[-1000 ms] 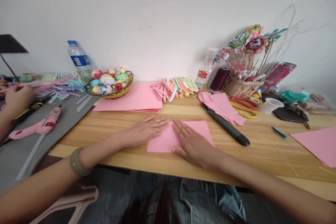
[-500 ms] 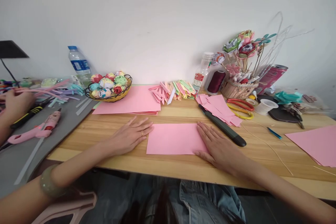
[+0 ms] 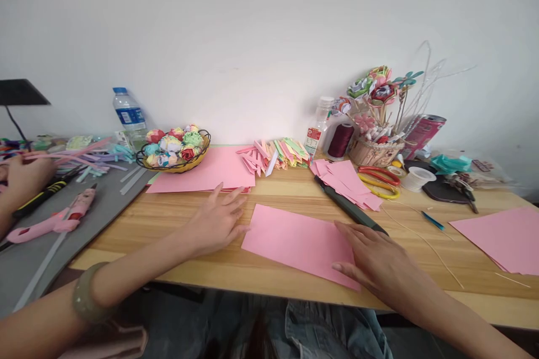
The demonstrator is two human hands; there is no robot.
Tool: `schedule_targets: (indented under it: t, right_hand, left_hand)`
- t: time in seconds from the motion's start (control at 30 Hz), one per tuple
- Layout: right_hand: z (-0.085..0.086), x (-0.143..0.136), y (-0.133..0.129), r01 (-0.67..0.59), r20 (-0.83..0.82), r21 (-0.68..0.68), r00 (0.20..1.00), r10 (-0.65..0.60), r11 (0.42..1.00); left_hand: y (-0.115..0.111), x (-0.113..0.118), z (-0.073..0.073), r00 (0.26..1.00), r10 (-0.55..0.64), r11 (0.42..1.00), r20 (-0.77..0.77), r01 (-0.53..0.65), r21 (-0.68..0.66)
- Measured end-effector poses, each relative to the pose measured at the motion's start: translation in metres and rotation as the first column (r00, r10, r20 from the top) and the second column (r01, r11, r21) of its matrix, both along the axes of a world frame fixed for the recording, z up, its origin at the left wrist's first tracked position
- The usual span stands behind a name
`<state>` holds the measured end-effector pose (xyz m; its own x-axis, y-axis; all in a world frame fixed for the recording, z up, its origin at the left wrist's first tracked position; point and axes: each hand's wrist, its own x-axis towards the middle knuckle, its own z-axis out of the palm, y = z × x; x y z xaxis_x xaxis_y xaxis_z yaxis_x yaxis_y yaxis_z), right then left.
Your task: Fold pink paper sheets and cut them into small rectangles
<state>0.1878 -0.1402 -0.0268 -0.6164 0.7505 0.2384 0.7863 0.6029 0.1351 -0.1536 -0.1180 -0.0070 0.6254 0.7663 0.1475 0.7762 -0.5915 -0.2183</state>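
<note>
A pink sheet of paper (image 3: 297,244) lies tilted on the wooden table in front of me, its right end nearer the table edge. My right hand (image 3: 374,258) rests over that right end, fingers stretched out flat, thumb on the paper. My left hand (image 3: 219,219) is beside the sheet's left end, fingers spread and slightly raised, with the thumb close to the paper's edge; whether it touches, I cannot tell. Behind the left hand is a stack of larger pink paper (image 3: 202,171). Just beyond my right hand lie a dark green paper-cutter bar (image 3: 351,205) and cut pink pieces (image 3: 347,182).
At the back stand a basket of paper flowers (image 3: 177,151), folded paper strips (image 3: 273,157), a thread cone (image 3: 340,141) and a flower pot (image 3: 374,151). Pliers (image 3: 379,176) and more pink sheets (image 3: 501,238) lie right. Another person's hand (image 3: 29,174) and a glue gun (image 3: 54,221) are left.
The pink sheet has turned clockwise, its right end swinging toward me along with my right hand. My left hand has lifted its fingers. The view has shifted slightly.
</note>
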Motion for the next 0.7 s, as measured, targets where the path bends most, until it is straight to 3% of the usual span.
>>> schedule_targets:
  t: [0.1, 0.17, 0.33, 0.43, 0.57, 0.7]
  right_hand:
    - [0.002, 0.001, -0.010, 0.026, 0.032, 0.037, 0.999, -0.028, 0.999]
    - [0.001, 0.000, -0.016, 0.012, 0.053, 0.088, 0.998, -0.016, 0.996]
    - [0.003, 0.001, -0.025, -0.044, 0.086, 0.163, 0.996, 0.030, 0.986]
    - [0.013, 0.005, -0.031, -0.114, 0.071, 0.177, 0.992, 0.103, 0.977]
    - [0.026, 0.013, -0.037, -0.153, -0.011, 0.052, 0.988, 0.154, 0.987]
    - [0.026, 0.026, -0.021, 0.065, -0.143, 0.026, 0.988, -0.061, 0.998]
  left_hand:
    - [-0.005, 0.032, 0.006, 0.999, 0.053, 0.998, 0.004, -0.053, 0.024]
    - [-0.009, 0.054, 0.006, 0.999, 0.027, 0.999, 0.047, -0.026, -0.022]
    - [-0.002, 0.090, -0.006, 0.998, 0.036, 0.986, 0.052, -0.027, -0.166]
    - [0.015, 0.092, -0.012, 0.999, 0.041, 0.974, 0.005, -0.039, -0.222]
    - [0.046, 0.075, -0.007, 0.996, -0.092, 0.938, 0.000, 0.087, -0.337]
    - [0.075, 0.059, 0.001, 0.989, -0.148, 0.935, 0.018, 0.146, -0.324]
